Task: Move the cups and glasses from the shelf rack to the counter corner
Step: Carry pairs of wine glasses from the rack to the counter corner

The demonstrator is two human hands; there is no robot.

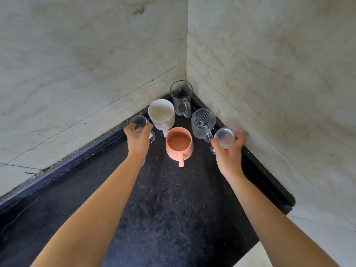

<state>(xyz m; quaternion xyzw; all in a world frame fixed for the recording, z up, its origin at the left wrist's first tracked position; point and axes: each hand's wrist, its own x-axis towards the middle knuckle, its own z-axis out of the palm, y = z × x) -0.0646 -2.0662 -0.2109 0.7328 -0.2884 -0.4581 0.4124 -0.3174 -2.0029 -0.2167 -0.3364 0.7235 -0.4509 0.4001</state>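
Note:
My left hand [138, 138] grips a small clear stemmed glass [139, 123] at the left of the counter corner; its foot shows just right of my hand. My right hand [229, 151] holds a second small clear glass [224, 137] at the right, close to the wall. Between them stand a white mug [161, 114], an orange mug [179, 144] with its handle toward me, a tall clear glass mug [181, 97] deepest in the corner, and a ribbed clear glass cup [203, 121]. I cannot tell whether the held glasses touch the counter.
The black speckled counter [169, 199] narrows into a corner between two pale marble walls [77, 64]. A raised dark ledge runs along the foot of each wall. The shelf rack is out of view.

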